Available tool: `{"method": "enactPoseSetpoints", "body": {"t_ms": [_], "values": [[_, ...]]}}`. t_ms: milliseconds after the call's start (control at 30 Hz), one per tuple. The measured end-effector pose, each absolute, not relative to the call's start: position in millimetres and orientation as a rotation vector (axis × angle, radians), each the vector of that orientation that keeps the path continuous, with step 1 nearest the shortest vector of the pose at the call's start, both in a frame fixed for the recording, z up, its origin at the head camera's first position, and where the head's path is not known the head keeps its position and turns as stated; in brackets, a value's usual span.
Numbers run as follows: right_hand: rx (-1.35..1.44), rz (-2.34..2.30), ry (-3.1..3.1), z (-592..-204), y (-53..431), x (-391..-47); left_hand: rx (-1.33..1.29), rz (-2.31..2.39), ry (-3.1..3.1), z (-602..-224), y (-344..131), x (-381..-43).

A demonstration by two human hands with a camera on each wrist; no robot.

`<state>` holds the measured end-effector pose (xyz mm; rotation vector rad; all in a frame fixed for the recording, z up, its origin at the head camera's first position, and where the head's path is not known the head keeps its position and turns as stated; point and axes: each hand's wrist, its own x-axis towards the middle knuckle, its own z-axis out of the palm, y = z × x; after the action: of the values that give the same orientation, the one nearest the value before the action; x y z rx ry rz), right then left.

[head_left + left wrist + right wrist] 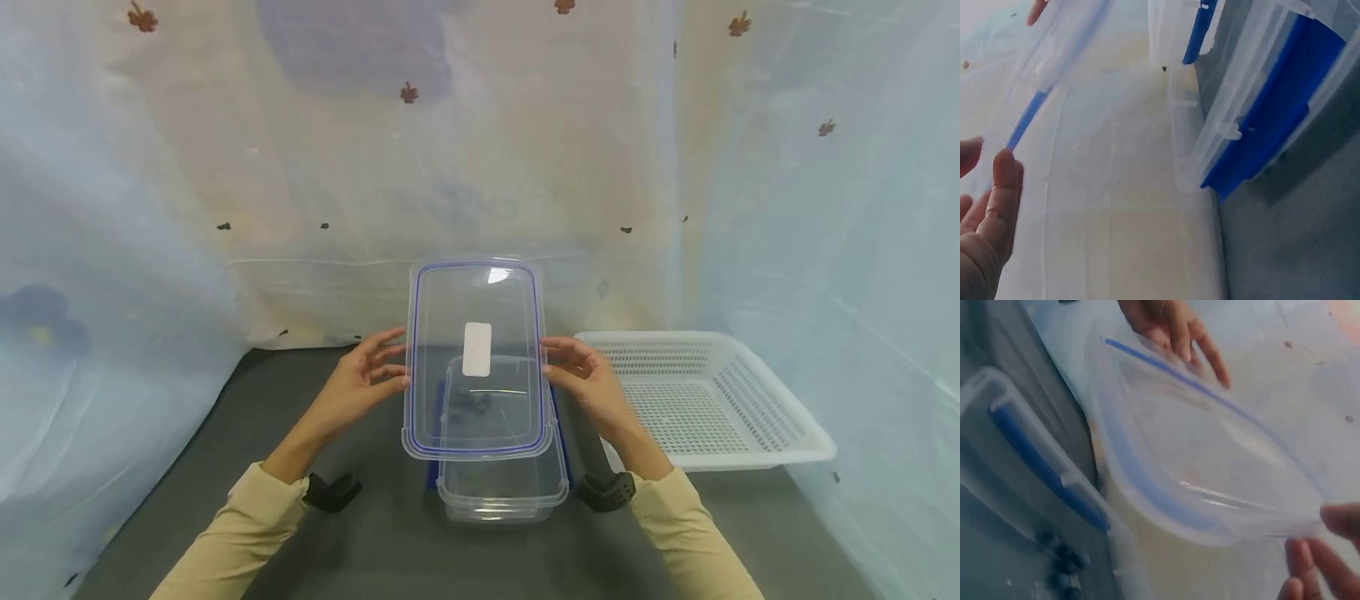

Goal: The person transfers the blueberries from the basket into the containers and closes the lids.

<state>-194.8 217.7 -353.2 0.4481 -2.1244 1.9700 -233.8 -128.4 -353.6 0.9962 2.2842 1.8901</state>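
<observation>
Both hands hold up a clear plastic lid (442, 400) with a thin blue seal line and a white label (477, 350). My left hand (367, 371) pinches its left edge between thumb and fingers; my right hand (588, 379) pinches the right edge. The lid is tilted, its broad face toward the head camera. Below and partly behind it, a clear rectangular container (502, 504) stands on the dark table, apart from the lid. Blue side flaps (1272, 119) show on the container. Small dark round things (1063, 562) are seen through it, their kind unclear.
A white perforated plastic basket (750, 458) stands on the right of the dark table (360, 558), behind the right forearm. A pale patterned curtain (315, 167) hangs at the back and sides. Each wrist carries a black strap device (333, 492).
</observation>
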Motion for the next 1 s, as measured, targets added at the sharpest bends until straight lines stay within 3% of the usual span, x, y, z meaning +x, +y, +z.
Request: {"method": "enactPoseSetpoints", "body": {"t_ms": [267,633,1000], "values": [[0.611,1.939,-1.914,-348,228,-192,1.249,2.010,2.394,-348,-108,-238],[0.888,0.880,-1.992,-359,242,-182,2.166,1.590,2.653,-366,-103,-249],[0.919,0.435,-2.055,-402,237,-179,2.347,1.101,2.783,-403,-95,-258]]}}
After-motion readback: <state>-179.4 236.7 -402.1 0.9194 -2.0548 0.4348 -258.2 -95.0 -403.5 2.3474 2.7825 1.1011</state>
